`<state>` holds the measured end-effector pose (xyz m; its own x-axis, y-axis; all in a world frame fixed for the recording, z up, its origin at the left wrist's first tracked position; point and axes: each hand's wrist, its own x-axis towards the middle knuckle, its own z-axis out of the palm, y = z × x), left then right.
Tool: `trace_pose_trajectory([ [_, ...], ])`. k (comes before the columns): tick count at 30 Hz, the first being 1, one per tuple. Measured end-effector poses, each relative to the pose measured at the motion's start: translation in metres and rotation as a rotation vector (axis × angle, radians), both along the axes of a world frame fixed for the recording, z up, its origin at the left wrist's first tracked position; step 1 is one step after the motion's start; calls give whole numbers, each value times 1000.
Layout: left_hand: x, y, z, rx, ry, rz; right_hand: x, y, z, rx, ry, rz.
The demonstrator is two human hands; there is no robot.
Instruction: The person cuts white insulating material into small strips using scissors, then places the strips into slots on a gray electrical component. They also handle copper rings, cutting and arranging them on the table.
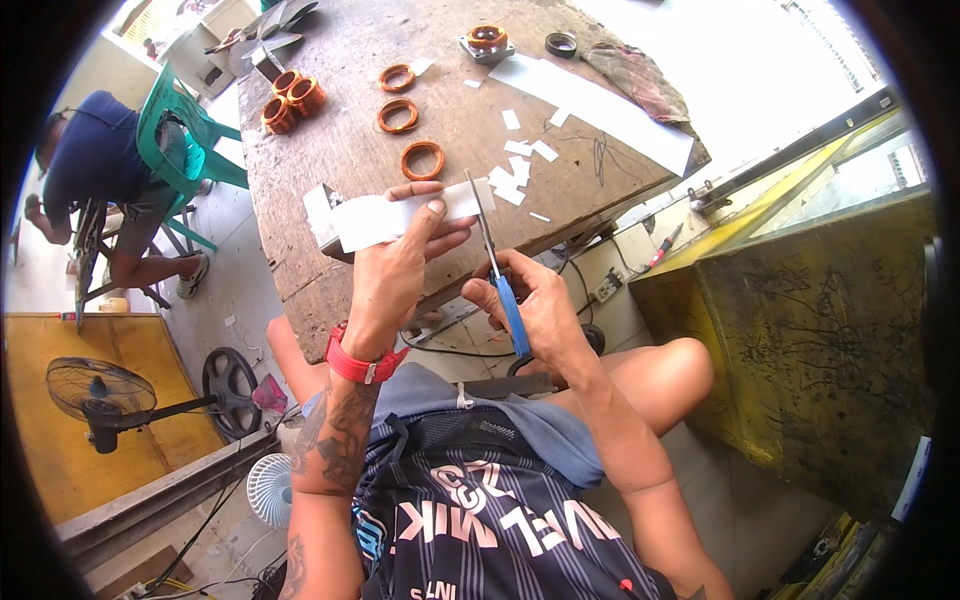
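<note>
My left hand [405, 245] pinches a white paper strip [370, 222] between thumb and fingers above the near edge of the wooden table. In my right hand [535, 305] is a pair of scissors [507, 300] with blue handles, its blades pointing up across the strip's right end. Whether the blades are fully closed cannot be made out. Small cut white paper pieces [512, 180] lie scattered just beyond the scissors. Three copper wire rings [422, 161] stand in a row past my left hand. A metal bracket-like piece [326, 215] sits beside the strip's left end.
On the wooden table [340, 140] are bundled copper coils [292, 100], a coil on a metal core [487, 42], a long white sheet [600, 110], a black ring [561, 44] and a rag [640, 80]. A person [105, 170] bends beside a green chair [190, 130]. A fan [100, 395] stands lower left.
</note>
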<state>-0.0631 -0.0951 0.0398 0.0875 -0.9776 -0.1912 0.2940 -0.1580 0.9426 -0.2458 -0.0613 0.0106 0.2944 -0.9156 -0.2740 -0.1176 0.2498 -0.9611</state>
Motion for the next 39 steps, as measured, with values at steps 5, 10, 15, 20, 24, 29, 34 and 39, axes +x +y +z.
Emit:
trace_pose_trajectory([
  [5,0,-5,-1,-9,3,24,0,-6,-2,65,-141,-29],
  [10,4,-9,3,-73,-39,54,-4,-1,-1,-25,-54,-27],
  [15,2,-8,4,-79,-106,8,-2,0,2,-24,-18,6],
  [20,1,-6,2,-87,-80,8,-2,-3,4,-5,33,11],
  [24,2,-8,0,-68,-55,3,-2,-2,4,19,-44,3],
  [29,0,-7,0,-41,-61,4,-2,-1,3,17,-67,15],
  [34,0,-5,0,-5,-77,-23,-1,-4,3,41,-20,12],
  [39,-2,-7,3,4,-20,-20,-3,-5,6,134,-76,6],
])
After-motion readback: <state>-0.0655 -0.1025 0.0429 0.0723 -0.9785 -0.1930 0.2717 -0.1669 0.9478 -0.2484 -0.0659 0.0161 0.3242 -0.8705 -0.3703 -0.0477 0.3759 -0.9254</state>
